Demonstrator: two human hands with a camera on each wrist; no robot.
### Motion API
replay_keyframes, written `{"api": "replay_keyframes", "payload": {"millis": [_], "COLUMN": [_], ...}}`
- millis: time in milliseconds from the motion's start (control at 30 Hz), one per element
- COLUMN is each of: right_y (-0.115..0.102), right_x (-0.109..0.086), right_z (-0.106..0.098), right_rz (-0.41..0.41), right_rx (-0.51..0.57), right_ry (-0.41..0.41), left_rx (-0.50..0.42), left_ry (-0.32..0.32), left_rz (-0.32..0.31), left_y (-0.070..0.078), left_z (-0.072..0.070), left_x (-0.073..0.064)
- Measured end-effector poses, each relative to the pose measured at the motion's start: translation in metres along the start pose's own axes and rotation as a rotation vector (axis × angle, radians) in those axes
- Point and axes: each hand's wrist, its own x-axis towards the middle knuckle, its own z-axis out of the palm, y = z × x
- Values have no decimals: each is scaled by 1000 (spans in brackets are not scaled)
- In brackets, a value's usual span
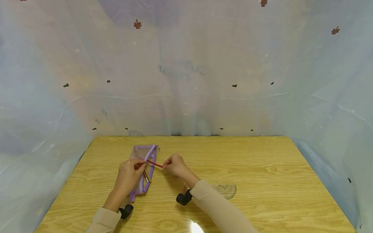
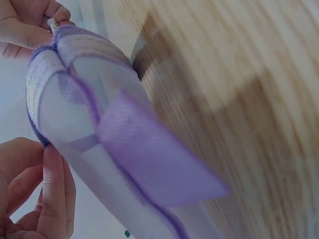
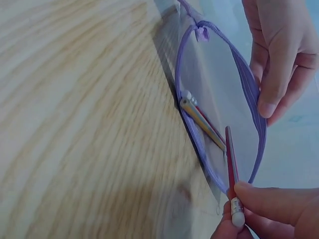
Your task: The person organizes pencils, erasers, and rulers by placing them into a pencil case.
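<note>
A see-through pencil case [image 1: 142, 150] with purple trim lies on the left of the table, its zip opening spread wide. My left hand [image 1: 128, 174] pinches the zip edge of the opening between thumb and fingers. Between the thumb and fingers of my right hand [image 1: 176, 165] is a red pencil [image 3: 231, 162], gripped near its white eraser end. Its other end points into the mouth of the case. Inside lie a yellowish pencil [image 3: 202, 122] and another red one with a white eraser [image 3: 187, 94]. A purple fabric tab [image 2: 159, 154] sticks out at the near end.
A clear protractor [image 1: 228, 190] lies on the wooden table [image 1: 265, 168], partly behind my right forearm. Black wrist mounts [image 1: 184, 197] sit below both hands. A pale patterned curtain [image 1: 189, 61] surrounds the table at the back and sides.
</note>
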Motion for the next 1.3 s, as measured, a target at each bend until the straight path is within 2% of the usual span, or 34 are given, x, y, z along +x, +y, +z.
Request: {"api": "replay_keyframes", "payload": {"millis": [333, 567, 1033, 1300], "right_y": [-5, -9, -12, -11], "right_x": [3, 4, 8, 10], "right_z": [10, 16, 28, 33], "right_rz": [113, 147, 184, 217], "right_rx": [146, 238, 291, 322], "right_ry": [11, 27, 69, 97], "left_rx": [-12, -10, 4, 4], "left_ry": [-2, -6, -4, -26], "left_rz": [14, 19, 13, -19], "left_y": [0, 0, 1, 2], "left_z": [0, 0, 0, -1], "left_x": [2, 2, 1, 1]}}
